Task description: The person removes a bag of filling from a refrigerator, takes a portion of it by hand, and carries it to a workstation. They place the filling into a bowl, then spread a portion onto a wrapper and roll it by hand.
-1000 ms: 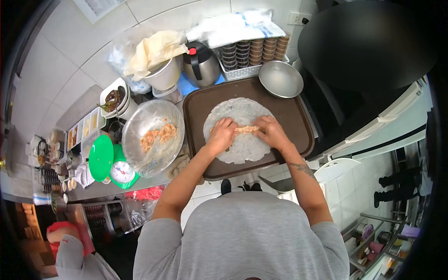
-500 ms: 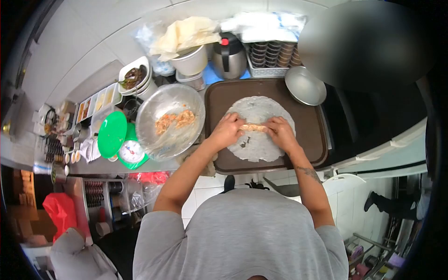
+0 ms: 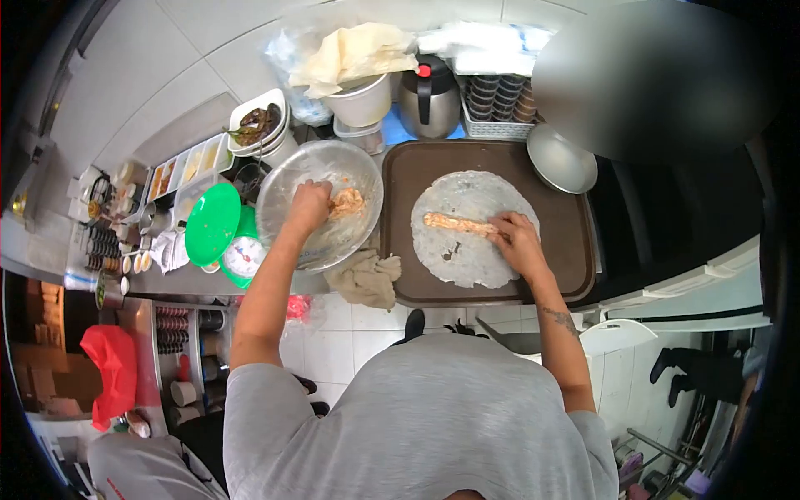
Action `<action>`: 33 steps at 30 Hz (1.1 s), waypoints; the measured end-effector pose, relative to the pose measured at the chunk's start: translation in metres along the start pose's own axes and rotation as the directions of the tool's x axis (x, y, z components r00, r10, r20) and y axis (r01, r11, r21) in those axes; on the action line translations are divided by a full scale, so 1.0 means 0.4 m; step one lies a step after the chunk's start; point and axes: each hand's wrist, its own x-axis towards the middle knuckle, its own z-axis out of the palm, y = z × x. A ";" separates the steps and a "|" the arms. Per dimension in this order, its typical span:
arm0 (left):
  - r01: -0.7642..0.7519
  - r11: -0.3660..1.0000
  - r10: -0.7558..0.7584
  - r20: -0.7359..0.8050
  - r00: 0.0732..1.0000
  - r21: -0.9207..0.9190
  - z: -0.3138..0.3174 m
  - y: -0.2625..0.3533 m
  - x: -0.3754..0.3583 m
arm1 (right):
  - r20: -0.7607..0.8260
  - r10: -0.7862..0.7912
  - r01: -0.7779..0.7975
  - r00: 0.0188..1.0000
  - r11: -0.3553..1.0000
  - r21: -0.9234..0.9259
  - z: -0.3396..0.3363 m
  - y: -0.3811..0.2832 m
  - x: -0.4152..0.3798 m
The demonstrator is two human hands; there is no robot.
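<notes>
A round translucent wrapper sheet (image 3: 475, 262) lies flat on a brown tray (image 3: 400, 250). Across it runs a narrow strip of orange-flecked filling (image 3: 454, 223). My right hand (image 3: 518, 243) has its bent fingers closed around the strip's right end. To the left, my left hand (image 3: 311, 206) reaches into a large metal bowl (image 3: 371, 179) with curled fingers. It is closed at the left side of a clump of the same filling mixture (image 3: 347, 202). The fingertips there are partly hidden.
A green scale (image 3: 243, 257) stands left of the bowl, a beige cloth (image 3: 365, 279) at the counter's front edge. Behind are a white tub (image 3: 362, 102), a steel jug (image 3: 429, 104) and stacked small containers (image 3: 497, 98). A metal bowl (image 3: 562, 160) overlaps the tray's corner.
My left hand has left the filling strip and moved left into the bowl. The strip is longer to the left and uncovered there. My right hand remains at its right end.
</notes>
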 end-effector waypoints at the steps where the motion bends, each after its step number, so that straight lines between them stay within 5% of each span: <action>1: 0.001 1.000 -0.001 -0.035 0.999 0.005 0.014 -0.003 0.000 | 0.010 -0.024 0.024 1.000 1.000 -0.019 0.000 0.000 -0.001; 14: -0.027 0.996 0.028 -0.016 0.999 0.082 0.055 -0.024 -0.017 | -0.133 -0.065 0.065 0.989 0.998 -0.002 0.009 -0.058 -0.005; 18: 0.150 0.965 -0.173 -0.093 0.981 -0.216 0.025 -0.034 -0.014 | -0.121 -0.009 0.010 0.993 1.000 0.003 -0.007 -0.050 -0.020; 20: 0.159 0.900 -0.180 -0.015 0.984 -0.407 -0.035 -0.038 -0.012 | -0.144 -0.005 0.003 0.990 1.000 -0.018 -0.011 -0.041 -0.020; 23: 0.226 0.506 -0.172 0.159 0.972 -0.832 -0.055 -0.048 -0.008 | -0.190 -0.020 0.012 0.981 0.999 -0.045 -0.013 -0.034 -0.025; 26: 0.274 0.332 -0.174 0.227 0.958 -0.902 -0.159 0.069 -0.008 | -0.187 -0.025 0.023 0.982 1.000 -0.014 -0.017 -0.037 -0.016; 29: 0.040 0.393 -0.015 0.037 0.999 -0.919 -0.157 0.225 0.006 | -0.176 -0.080 0.080 0.981 0.997 -0.010 0.004 -0.022 -0.003; 33: -0.323 0.783 0.257 -0.197 0.946 -0.532 -0.018 0.436 0.030 | -0.150 -0.090 0.097 0.985 0.994 0.041 0.046 -0.061 0.016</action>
